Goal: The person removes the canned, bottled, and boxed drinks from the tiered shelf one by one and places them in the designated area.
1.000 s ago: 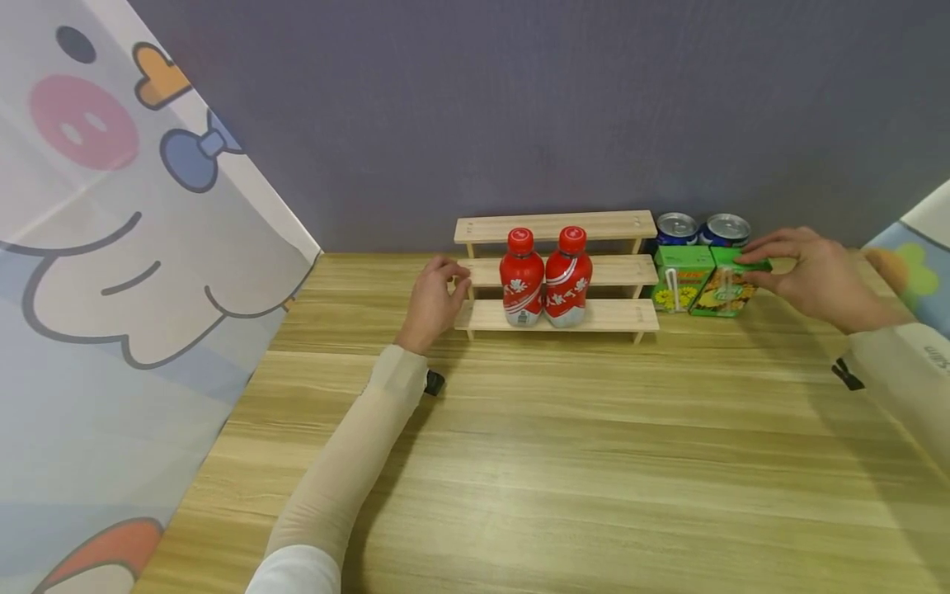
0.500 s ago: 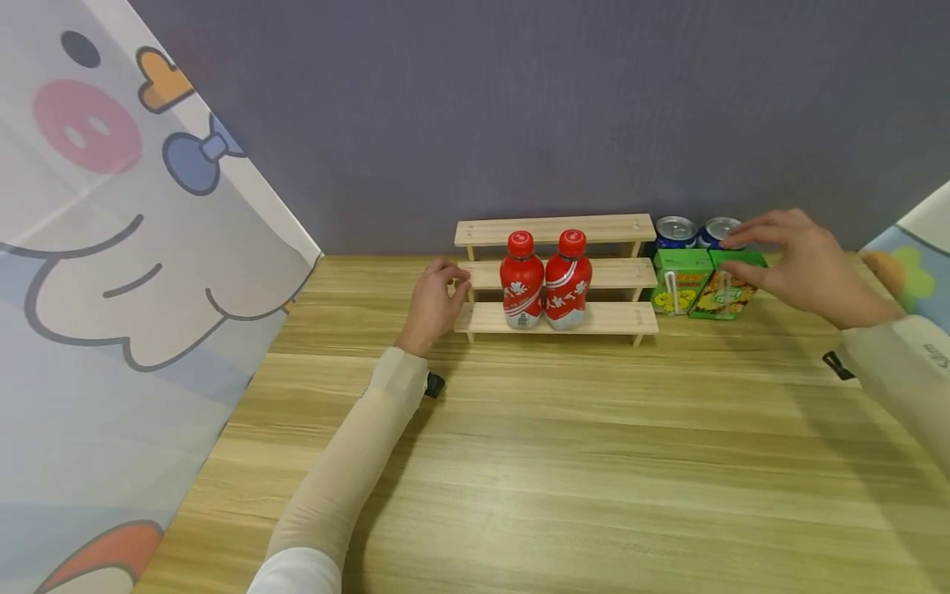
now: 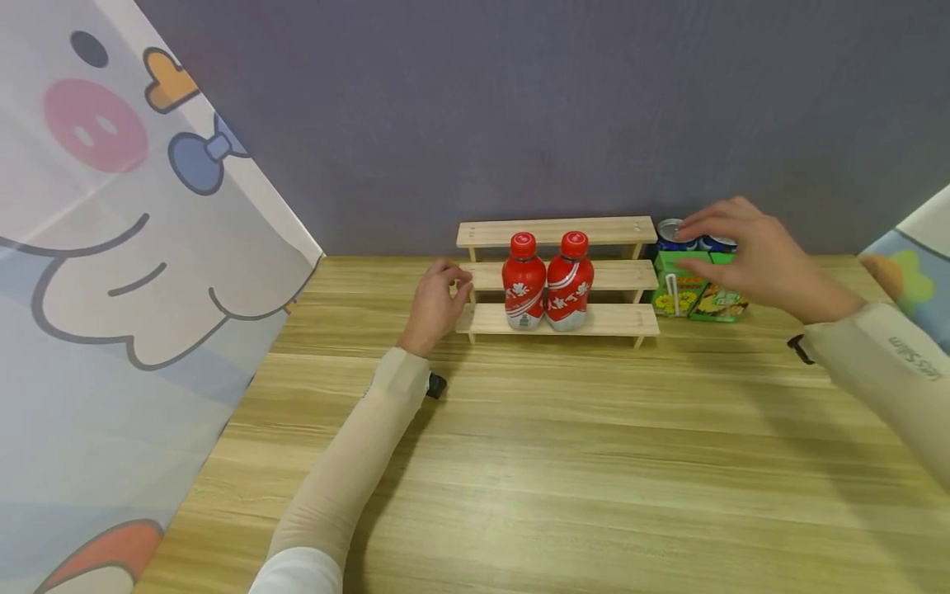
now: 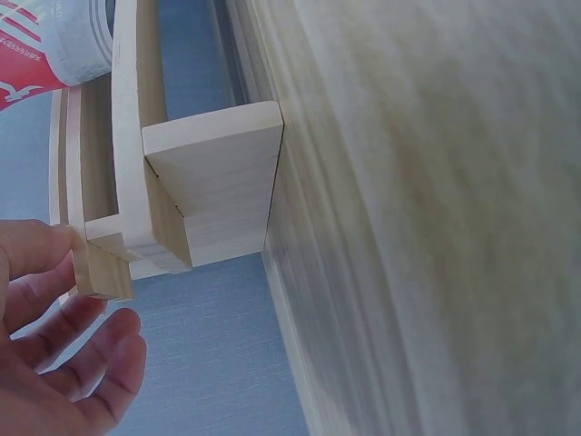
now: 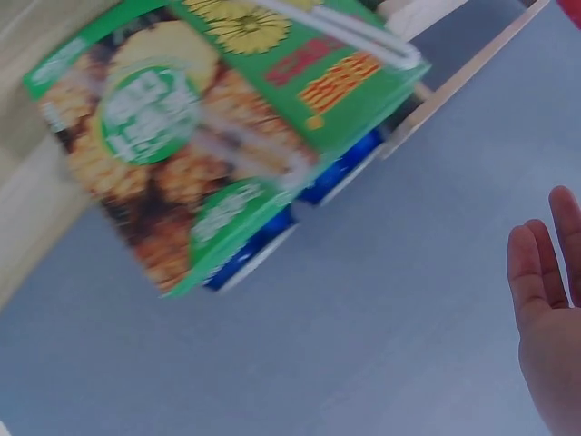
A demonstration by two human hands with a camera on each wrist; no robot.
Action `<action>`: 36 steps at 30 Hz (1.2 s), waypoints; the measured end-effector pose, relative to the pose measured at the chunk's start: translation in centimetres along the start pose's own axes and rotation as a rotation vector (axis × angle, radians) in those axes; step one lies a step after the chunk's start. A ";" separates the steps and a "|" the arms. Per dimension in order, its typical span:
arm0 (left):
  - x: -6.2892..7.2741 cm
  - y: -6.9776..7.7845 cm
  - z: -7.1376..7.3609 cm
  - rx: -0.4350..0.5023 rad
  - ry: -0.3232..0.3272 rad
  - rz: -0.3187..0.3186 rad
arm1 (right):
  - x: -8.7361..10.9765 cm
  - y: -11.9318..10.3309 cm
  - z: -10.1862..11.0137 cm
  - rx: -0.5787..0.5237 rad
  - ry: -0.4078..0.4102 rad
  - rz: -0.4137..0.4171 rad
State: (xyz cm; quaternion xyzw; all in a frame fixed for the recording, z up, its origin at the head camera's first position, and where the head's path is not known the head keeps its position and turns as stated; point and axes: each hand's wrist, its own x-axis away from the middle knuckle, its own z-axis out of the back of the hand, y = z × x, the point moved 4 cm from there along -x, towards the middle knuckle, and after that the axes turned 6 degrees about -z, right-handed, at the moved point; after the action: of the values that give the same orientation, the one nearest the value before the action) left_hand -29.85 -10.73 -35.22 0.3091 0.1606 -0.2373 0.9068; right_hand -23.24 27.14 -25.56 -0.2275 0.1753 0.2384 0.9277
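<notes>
A small three-step wooden rack [image 3: 557,316] stands against the back wall. My left hand [image 3: 435,307] is at its left end, thumb and fingertip pinching the end of a step [image 4: 102,271]. Two red bottles [image 3: 523,285] stand side by side on the lowest step. Right of the rack are two green drink cartons [image 3: 681,290] with straws on their fronts, standing next to each other. Behind them, two blue cans [image 3: 670,231] are partly hidden. My right hand [image 3: 764,260] hovers over the cartons with nothing in it, thumb and fingers apart.
The grey-blue back wall [image 3: 475,115] rises right behind the rack. A cartoon-printed panel [image 3: 148,272] borders the wooden table [image 3: 557,462] on the left, and another printed panel [image 3: 916,264] borders it on the right.
My right hand has left the right-hand carton and moved left and up above the cartons. My left hand stays at the rack's end; the bottles have not moved.
</notes>
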 end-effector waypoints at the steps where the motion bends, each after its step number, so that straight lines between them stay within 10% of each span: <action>1: 0.0 0.0 0.0 0.000 0.001 -0.001 | -0.2 -0.3 -0.1 -0.001 -0.006 0.006; 24: -0.1 0.0 0.0 -0.022 0.005 -0.007 | -5.1 -7.3 -3.8 -0.169 0.004 0.226; 36: -0.1 -0.1 -0.1 -0.015 0.006 -0.017 | -5.9 -7.9 -5.1 -0.182 -0.014 0.207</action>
State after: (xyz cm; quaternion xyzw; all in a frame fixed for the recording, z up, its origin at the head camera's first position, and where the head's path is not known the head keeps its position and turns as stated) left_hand -29.98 -10.71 -35.33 0.3017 0.1678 -0.2429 0.9066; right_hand -25.09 16.22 -24.56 -0.2900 0.1690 0.3491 0.8749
